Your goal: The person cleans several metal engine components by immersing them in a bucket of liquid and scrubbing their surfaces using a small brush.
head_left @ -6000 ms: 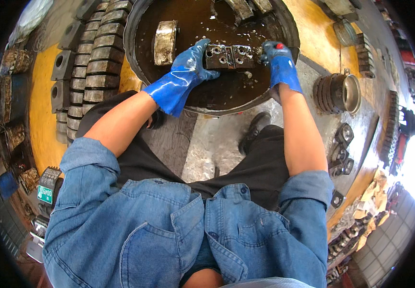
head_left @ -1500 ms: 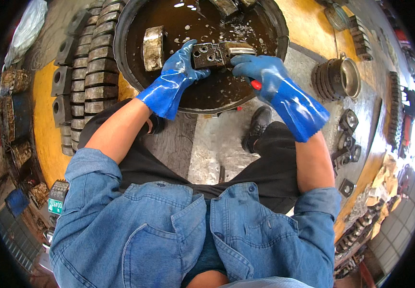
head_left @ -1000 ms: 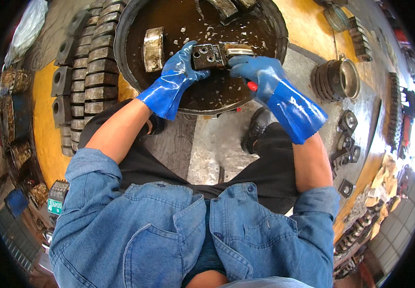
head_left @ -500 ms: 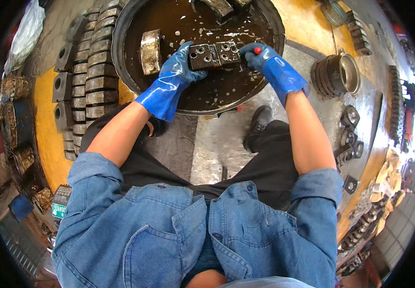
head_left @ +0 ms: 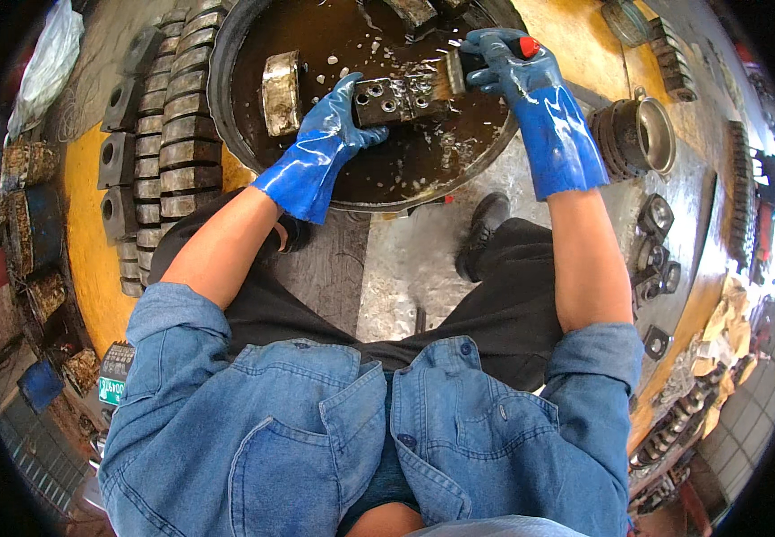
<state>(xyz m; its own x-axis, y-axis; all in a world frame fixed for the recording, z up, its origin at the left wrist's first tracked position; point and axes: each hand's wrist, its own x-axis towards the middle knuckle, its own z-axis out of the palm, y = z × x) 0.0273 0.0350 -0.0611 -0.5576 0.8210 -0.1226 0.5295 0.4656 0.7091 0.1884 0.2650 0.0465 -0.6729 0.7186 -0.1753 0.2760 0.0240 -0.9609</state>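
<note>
My left hand (head_left: 338,121), in a blue rubber glove, grips the left end of a dark metal block (head_left: 392,105) with several round holes, held over a round basin (head_left: 223,107) of murky brown liquid. In my right hand (head_left: 511,67), gloved the same way, is a paintbrush (head_left: 453,73) with a red-tipped handle. Its bristles touch the right end of the block, where wet streaks show. A curved metal piece (head_left: 282,94) stands in the liquid left of the block. Another curved part (head_left: 414,15) lies at the basin's far side.
Rows of stacked curved metal parts (head_left: 188,134) and holed blocks (head_left: 119,161) line the floor to the left. On the right stand a ring-shaped metal stack (head_left: 633,136) and several small parts (head_left: 654,215). A black shoe (head_left: 486,228) is near the basin's front rim.
My right hand has risen and turned, bringing the brush's bristles into sight at the block's right end. The liquid there is splashing. My left hand keeps its hold, nearly unmoved.
</note>
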